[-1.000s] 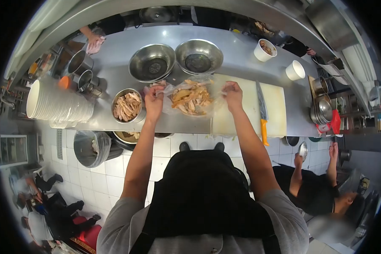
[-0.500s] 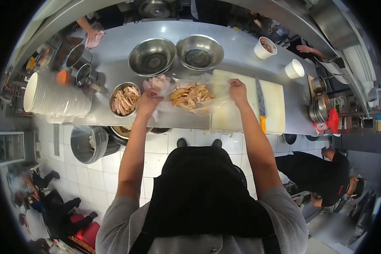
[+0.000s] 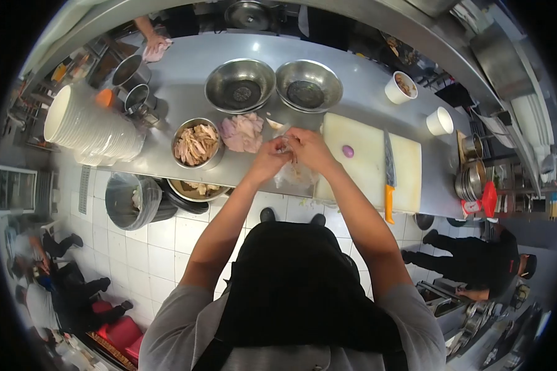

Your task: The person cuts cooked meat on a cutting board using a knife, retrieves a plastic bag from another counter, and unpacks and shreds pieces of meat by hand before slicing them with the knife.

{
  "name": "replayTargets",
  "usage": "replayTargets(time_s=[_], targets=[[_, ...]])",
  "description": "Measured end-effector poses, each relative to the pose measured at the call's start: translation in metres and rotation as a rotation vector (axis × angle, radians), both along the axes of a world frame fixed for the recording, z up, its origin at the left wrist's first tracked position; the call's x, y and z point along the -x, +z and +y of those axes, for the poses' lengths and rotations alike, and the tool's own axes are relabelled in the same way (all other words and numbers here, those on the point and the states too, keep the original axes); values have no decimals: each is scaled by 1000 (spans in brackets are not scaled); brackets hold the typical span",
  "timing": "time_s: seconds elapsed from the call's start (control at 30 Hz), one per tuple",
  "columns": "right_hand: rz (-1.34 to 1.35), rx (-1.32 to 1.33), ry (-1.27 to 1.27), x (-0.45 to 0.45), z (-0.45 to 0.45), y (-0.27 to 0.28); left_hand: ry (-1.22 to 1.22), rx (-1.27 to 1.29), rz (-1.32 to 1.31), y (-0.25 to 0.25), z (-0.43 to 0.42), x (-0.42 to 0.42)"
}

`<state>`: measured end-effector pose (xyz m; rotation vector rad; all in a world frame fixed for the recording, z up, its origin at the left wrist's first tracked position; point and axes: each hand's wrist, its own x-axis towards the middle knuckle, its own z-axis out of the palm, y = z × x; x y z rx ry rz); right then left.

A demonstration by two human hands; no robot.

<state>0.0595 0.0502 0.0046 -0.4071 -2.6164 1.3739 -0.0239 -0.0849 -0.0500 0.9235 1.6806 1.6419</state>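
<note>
Close together at the counter's front edge, my left hand (image 3: 271, 159) and my right hand (image 3: 310, 151) pinch the gathered top of a clear plastic bag (image 3: 295, 177). The bag hangs below my fingers; the strips of cooked meat inside are mostly hidden. To the left stands a metal bowl of sliced meat strips (image 3: 196, 145). Between it and my hands lies a crumpled pink cloth-like thing (image 3: 242, 132). On the white cutting board (image 3: 368, 179), right of my hands, are a small purple onion (image 3: 348, 151) and a knife (image 3: 389, 176) with an orange handle.
Two metal basins (image 3: 240, 86) stand behind my hands. Stacked white tubs (image 3: 93, 123) are at left, and two white cups (image 3: 439, 121) at right. Bins (image 3: 130, 201) sit below the left edge. A person's hand (image 3: 155, 42) rests on a pink cloth across the counter; a co-worker (image 3: 483, 263) stands at right.
My hands have come together from wide apart, gathering the spread bag's top. The bag has moved toward the counter's front edge, leaving the pink thing and the onion in plain sight.
</note>
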Motion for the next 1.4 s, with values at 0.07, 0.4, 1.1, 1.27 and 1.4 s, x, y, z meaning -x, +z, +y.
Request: replayTargets(time_s=[0.07,0.4,1.1,1.27,1.4], targets=[[-118,-44,13,6,3,4,67,24,-83,-12,-8,2],[115,-509,22,62,36,-98,285,19,-103,-16,-45,-14],[-496,393,114,-56,-7,42,183,143,91,-10,-19,26],[-119,-159,5,-34,-22,-43,71,102,68,-4,-29,29],[-148,194,-130,-23,-2,-20,169,67,25,-28,-38,30]])
